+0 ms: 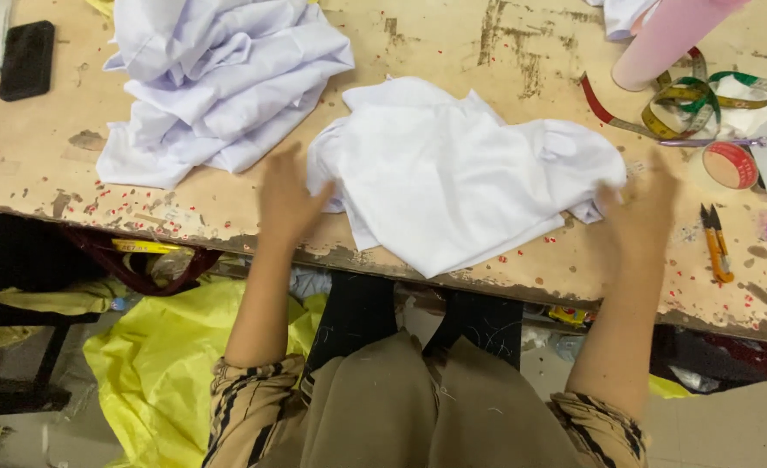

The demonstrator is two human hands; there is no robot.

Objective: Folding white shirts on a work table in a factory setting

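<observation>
A worn, scuffed desk (453, 35) with peeling paint and small red specks carries a crumpled white cloth (461, 173) near its front edge, and a second heap of white cloth (219, 87) behind it to the left. A black phone (26, 59) lies at the far left. On the right are a pink roll (660, 39), a tangle of measuring tapes (691, 100), a roll of tape (730, 165) and yellow-handled snips (716, 243). Below the desk edge, yellow plastic sheeting (167, 355) lies on the floor.

Both hands are blurred, so their fingers are hard to make out. The left hand (286, 199) sits at the cloth's left edge, fingers spread apart and touching the fabric. The right hand (639, 212) is at the cloth's right edge; whether its grip is closed on the fabric cannot be told. Both forearms rise from striped sleeves.
</observation>
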